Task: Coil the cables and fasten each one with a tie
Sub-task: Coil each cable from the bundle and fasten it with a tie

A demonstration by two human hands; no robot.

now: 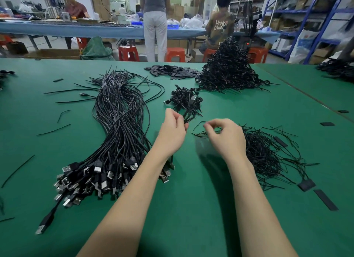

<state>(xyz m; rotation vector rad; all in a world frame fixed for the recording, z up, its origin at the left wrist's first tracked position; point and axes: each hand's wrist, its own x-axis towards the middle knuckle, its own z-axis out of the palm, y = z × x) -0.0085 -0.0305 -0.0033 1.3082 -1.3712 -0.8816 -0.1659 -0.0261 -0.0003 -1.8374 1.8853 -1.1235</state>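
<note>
The left hand (pixel 173 130) pinches a small coiled cable (pixel 189 115) between thumb and fingertips, holding it up just above the green table (pixel 201 208), at the near edge of a little heap of finished coils (pixel 183 98). The right hand (pixel 225 136), just beside it and not touching, has thumb and forefinger curled together over the left edge of the pile of thin black wire ties (pixel 268 153); it looks to be picking one, though I cannot tell whether a tie is actually between the fingertips. So the coiling of this cable seems done and the fastening is the step in hand. The next move calls for drawing one tie free of the tangle, laying it across the coil's waist and twisting it tight without letting the loops spring loose. To the left lies the long bundle of uncoiled USB cables (pixel 120 122), plugs toward the near edge; far right rises a large mound of tied cables (pixel 229 70).
</note>
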